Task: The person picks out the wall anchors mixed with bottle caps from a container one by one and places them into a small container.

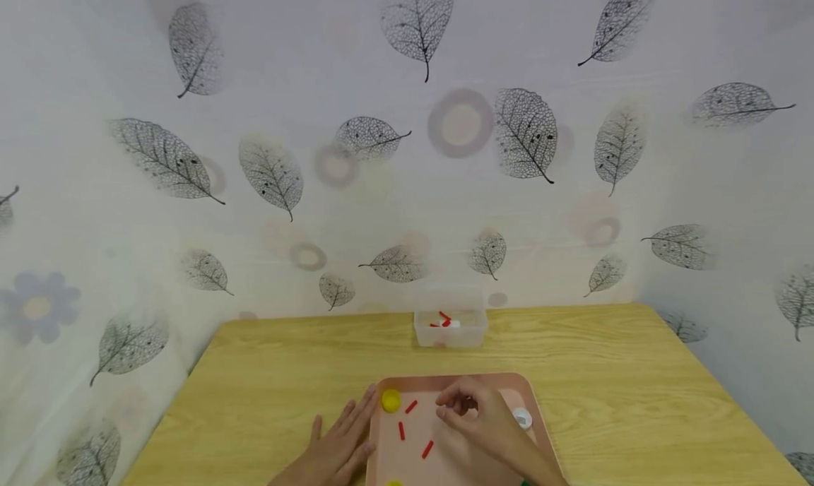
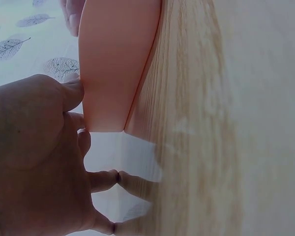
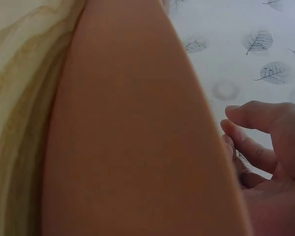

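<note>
A pink tray (image 1: 445, 383) lies on the table with short red sticks (image 1: 411, 406) spread over its left half. In its far left corner is a round yellow piece (image 1: 391, 401); a round white piece (image 1: 523, 419) is by the right wall. My left hand (image 1: 340, 443) rests spread out beside the tray, its fingers on the table and its thumb side against the tray's outer wall (image 2: 118, 64). Over the tray's middle is my right hand (image 1: 480, 415), fingers bent. Its thumb and index fingertips (image 3: 231, 111) are slightly apart, with nothing visible between them.
A translucent plastic box (image 1: 450, 336) holding red sticks and white bits stands at the table's back edge. Parts of another yellow piece (image 1: 394, 483) and a green piece (image 1: 525, 482) show at the bottom frame edge. A leaf-patterned sheet (image 1: 407, 189) hangs behind the wooden table (image 1: 286, 359).
</note>
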The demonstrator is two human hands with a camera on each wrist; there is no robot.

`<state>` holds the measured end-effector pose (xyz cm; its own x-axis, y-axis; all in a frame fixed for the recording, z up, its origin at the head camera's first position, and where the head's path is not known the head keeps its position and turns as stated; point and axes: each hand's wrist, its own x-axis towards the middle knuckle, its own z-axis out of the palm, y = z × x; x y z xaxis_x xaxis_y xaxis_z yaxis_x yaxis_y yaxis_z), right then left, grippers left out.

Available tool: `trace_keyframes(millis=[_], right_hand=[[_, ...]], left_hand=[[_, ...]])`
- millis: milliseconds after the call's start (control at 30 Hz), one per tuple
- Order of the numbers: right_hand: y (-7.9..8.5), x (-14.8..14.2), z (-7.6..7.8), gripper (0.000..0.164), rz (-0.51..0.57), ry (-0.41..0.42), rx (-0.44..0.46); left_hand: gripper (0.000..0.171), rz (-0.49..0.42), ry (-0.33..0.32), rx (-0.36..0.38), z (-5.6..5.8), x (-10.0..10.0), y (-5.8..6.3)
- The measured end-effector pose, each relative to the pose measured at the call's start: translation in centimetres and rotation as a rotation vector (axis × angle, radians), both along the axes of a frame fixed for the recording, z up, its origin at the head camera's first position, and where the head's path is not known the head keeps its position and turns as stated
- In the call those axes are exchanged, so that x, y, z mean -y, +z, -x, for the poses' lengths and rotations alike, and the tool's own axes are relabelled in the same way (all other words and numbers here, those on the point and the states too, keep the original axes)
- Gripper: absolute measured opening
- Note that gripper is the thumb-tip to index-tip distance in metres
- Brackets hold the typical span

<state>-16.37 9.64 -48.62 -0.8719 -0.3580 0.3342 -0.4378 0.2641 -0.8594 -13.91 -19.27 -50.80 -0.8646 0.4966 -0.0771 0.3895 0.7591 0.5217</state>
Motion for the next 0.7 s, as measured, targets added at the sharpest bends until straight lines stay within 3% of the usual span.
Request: trace_keyframes(millis=[67,200,367,600,700], right_hand=[[-0.3,0.2,0.0,0.006,-0.003,0.005,0.033],[-0.6,0.4,-0.1,0.006,-0.01,0.009,0.066],[-1.0,0.3,-0.2,0.006,-0.058,0.039,0.044],[-1.5,0.3,-0.2,0.005,-0.128,0.092,-0.001],[-1.3,0.3,-0.3,0.004,-0.16,0.113,0.036]], left_hand=[[0.062,-0.001,-0.008,-0.019,0.0,0.0,-0.2],[0.063,0.001,0.007,0.019,0.2,0.0,-0.3],[0.063,0.019,0.023,0.081,0.4,0.0,-0.2],[0.062,0.022,0.011,0.086,0.3,0.1,0.1],[0.061,0.019,0.006,0.085,0.1,0.0,0.3]])
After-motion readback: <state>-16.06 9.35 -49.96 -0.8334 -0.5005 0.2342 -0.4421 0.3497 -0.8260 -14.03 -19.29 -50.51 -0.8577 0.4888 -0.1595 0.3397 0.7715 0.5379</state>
